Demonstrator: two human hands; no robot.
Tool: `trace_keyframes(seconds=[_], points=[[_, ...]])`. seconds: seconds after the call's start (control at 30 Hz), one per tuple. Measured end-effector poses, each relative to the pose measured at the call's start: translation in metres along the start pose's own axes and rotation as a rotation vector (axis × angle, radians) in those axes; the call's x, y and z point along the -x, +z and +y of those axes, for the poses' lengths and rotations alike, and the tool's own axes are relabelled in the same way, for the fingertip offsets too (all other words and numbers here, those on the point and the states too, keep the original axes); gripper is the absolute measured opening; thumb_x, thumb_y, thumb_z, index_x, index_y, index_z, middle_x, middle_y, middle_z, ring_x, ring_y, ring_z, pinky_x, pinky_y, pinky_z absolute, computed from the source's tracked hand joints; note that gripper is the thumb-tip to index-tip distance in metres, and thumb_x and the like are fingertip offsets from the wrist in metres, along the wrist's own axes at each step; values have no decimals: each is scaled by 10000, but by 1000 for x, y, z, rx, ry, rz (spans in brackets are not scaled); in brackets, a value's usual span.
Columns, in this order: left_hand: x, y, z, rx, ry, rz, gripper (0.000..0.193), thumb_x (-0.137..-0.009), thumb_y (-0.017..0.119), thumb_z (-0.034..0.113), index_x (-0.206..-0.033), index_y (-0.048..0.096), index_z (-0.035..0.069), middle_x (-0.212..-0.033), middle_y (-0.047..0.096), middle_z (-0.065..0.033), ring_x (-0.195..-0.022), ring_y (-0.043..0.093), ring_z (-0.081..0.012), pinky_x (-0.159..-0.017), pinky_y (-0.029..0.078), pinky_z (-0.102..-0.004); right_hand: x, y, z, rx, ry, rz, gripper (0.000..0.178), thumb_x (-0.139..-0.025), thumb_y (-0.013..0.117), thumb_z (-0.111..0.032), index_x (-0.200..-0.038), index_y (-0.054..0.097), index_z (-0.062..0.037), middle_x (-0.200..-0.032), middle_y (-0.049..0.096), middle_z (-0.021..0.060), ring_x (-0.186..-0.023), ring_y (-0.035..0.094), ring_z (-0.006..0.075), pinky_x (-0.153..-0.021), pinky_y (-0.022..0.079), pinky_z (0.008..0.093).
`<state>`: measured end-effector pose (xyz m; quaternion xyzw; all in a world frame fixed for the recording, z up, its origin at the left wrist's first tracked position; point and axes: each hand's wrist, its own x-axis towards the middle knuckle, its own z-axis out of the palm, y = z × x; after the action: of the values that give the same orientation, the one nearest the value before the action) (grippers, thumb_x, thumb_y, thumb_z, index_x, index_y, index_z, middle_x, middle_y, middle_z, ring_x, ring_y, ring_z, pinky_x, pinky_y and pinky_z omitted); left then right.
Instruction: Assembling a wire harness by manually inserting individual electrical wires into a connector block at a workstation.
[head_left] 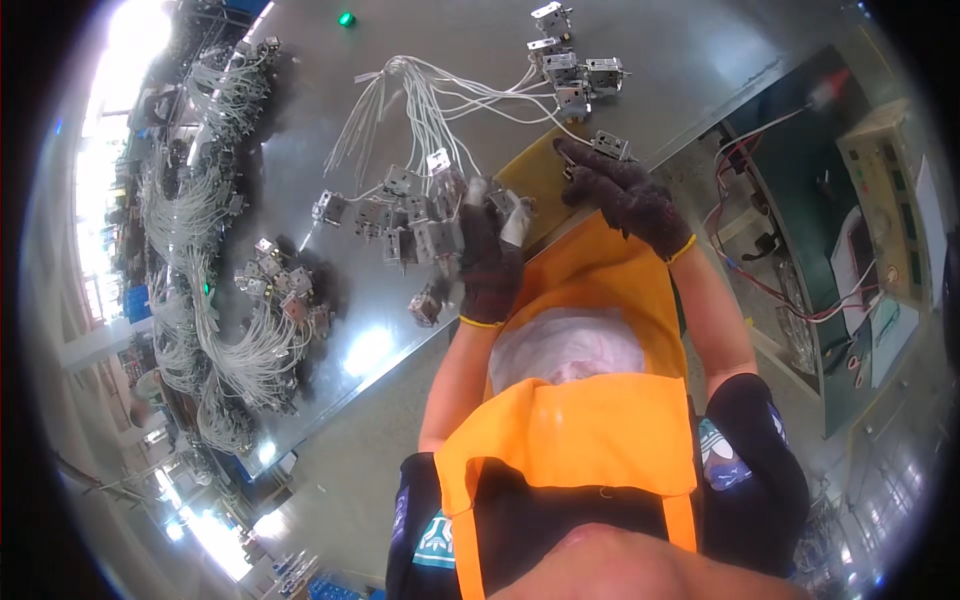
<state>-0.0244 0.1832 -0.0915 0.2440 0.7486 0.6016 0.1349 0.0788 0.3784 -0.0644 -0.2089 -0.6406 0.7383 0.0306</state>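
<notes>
My left hand, in a dark glove with pale fingertips, is closed at the right side of a heap of small silvery metal boxes. A metal box shows between its thumb and fingers. To the right, my right hand, also in a dark glove, is bent near the table edge with its index finger stretched left. Something small sits between that finger and the thumb, too small to name. Just beyond the fingers is another metal box on a white cable. White cables run in a bundle from the heap.
More metal boxes stand at the far side of the metal table. Thick bundles of white cables line the left. A loose box lies near the front edge. At right are a control box and scissors.
</notes>
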Motion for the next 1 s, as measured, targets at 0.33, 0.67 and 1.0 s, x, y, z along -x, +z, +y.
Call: trace_keyframes(seconds=[0.33,0.67,1.0], points=[[-7,16,-10,-535,407,111,515,-888,687,112,-1343,473,-2,-1229,564,-153,-1129,559,-258,-976,451,-368,28,14,-27,660,-196,-35,337,-930,614,-247,-1230,652,-99,-1022,696,157,-963,664,328,-855,518,395],[-43,32,-58,311,-319,-273,315,-898,626,252,-1102,565,20,-892,612,-116,-839,601,-250,-761,494,-381,3,39,-7,1216,-631,80,124,-827,577,-177,-868,654,-90,-788,650,151,-757,656,323,-671,521,446],[-27,35,-40,-29,236,-92,321,-783,721,136,-1046,578,19,-838,570,-143,-834,577,-338,-777,470,-407,6,53,-17,1272,-393,26,163,-855,532,-156,-892,656,-57,-776,681,172,-770,681,349,-687,547,446]])
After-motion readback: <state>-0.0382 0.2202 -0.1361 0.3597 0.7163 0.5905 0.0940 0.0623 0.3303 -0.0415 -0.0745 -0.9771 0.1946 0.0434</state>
